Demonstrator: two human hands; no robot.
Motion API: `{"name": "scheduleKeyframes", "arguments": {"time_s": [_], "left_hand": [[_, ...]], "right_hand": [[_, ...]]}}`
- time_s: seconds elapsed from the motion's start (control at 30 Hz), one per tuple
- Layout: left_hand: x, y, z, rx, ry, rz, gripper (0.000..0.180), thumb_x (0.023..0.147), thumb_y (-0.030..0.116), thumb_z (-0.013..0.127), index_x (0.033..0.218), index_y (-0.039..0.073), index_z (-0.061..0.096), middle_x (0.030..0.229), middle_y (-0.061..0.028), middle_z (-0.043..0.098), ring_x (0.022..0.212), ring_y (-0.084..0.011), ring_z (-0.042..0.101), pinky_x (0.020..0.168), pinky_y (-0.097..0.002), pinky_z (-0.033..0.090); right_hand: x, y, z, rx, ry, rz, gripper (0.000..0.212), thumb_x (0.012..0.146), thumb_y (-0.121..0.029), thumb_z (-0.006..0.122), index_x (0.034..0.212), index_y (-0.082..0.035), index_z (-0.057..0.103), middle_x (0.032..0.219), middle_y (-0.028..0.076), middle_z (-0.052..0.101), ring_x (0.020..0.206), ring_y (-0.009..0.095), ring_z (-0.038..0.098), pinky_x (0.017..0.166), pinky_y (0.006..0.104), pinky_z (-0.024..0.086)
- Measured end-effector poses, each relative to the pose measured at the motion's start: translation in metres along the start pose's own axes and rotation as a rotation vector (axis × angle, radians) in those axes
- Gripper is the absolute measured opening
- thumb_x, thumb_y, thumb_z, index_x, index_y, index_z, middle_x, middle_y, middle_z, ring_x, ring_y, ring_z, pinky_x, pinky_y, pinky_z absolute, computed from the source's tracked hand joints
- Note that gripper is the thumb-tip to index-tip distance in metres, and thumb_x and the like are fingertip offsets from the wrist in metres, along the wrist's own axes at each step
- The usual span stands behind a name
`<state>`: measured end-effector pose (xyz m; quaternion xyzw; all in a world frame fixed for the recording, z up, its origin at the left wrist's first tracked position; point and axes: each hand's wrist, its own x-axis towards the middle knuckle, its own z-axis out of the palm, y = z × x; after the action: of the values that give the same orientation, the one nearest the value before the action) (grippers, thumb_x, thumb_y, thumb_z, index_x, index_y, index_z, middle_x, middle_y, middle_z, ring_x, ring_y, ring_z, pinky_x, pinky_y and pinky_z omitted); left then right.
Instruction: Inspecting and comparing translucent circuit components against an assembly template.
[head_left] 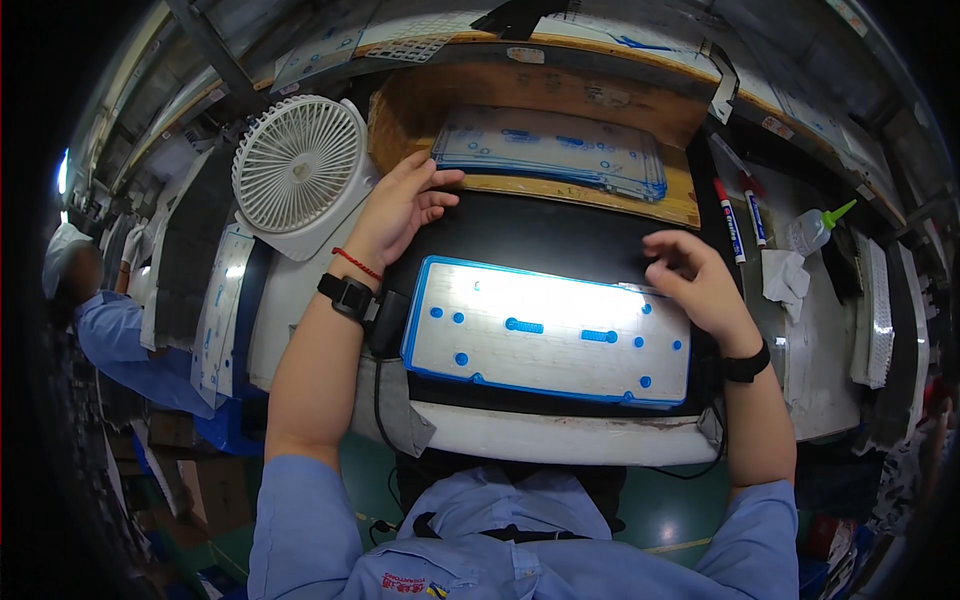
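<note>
A flat rectangular panel [560,365] with a pale face, blue edges and several blue-rimmed holes lies on the black work surface before me. Bright light glares off its upper right part. My left hand [405,205] is raised beyond the panel's far left corner, fingers apart and holding nothing. Its fingertips are close to a stack of clear plates [550,150] with blue edges in a wooden tray [620,88]. Over the panel's far right corner hovers my right hand [698,288], its fingers loosely curled and apart from the thumb. Nothing shows in it.
A white fan [300,170] stands at the far left. On the right lie markers [730,225], a bottle with a green nozzle [808,232] and a crumpled white tissue [786,280]. Black cables [380,400] hang near both wrists. A co-worker [125,325] sits at left.
</note>
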<state>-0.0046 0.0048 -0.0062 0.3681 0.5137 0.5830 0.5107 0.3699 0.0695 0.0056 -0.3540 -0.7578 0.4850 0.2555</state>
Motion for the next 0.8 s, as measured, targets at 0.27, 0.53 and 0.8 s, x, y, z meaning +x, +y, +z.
{"name": "scheduleKeyframes", "arguments": {"time_s": [0.27, 0.53, 0.8], "left_hand": [[0.0, 0.001, 0.0, 0.042, -0.064, -0.019, 0.063, 0.098, 0.025, 0.046, 0.145, 0.0, 0.013, 0.118, -0.0146, 0.058, 0.091, -0.0146, 0.06, 0.078, -0.0248, 0.048], [-0.004, 0.003, 0.006, -0.017, -0.046, 0.043, 0.055, 0.098, 0.026, 0.044, 0.142, 0.0, 0.021, 0.126, -0.0157, 0.053, 0.101, -0.0168, 0.059, 0.082, -0.0266, 0.049], [-0.011, 0.007, 0.01, 0.115, -0.353, -0.079, 0.035, 0.094, 0.024, 0.052, 0.119, 0.0, 0.055, 0.103, -0.0093, 0.065, 0.086, -0.0128, 0.064, 0.074, -0.0236, 0.052]], "right_hand": [[-0.002, -0.014, -0.001, -0.19, -0.212, -0.012, 0.035, 0.073, -0.029, 0.076, 0.092, -0.003, 0.066, 0.09, 0.006, 0.058, 0.083, 0.017, 0.057, 0.074, 0.0274, 0.045], [-0.003, -0.01, 0.003, -0.132, -0.049, -0.125, 0.022, 0.078, -0.018, 0.072, 0.088, -0.001, 0.064, 0.082, 0.005, 0.058, 0.075, 0.012, 0.055, 0.067, 0.0244, 0.044], [-0.003, -0.01, 0.002, 0.0, 0.117, 0.01, 0.017, 0.081, -0.015, 0.069, 0.09, -0.001, 0.063, 0.081, 0.001, 0.059, 0.072, 0.007, 0.053, 0.064, 0.0212, 0.042]]}}
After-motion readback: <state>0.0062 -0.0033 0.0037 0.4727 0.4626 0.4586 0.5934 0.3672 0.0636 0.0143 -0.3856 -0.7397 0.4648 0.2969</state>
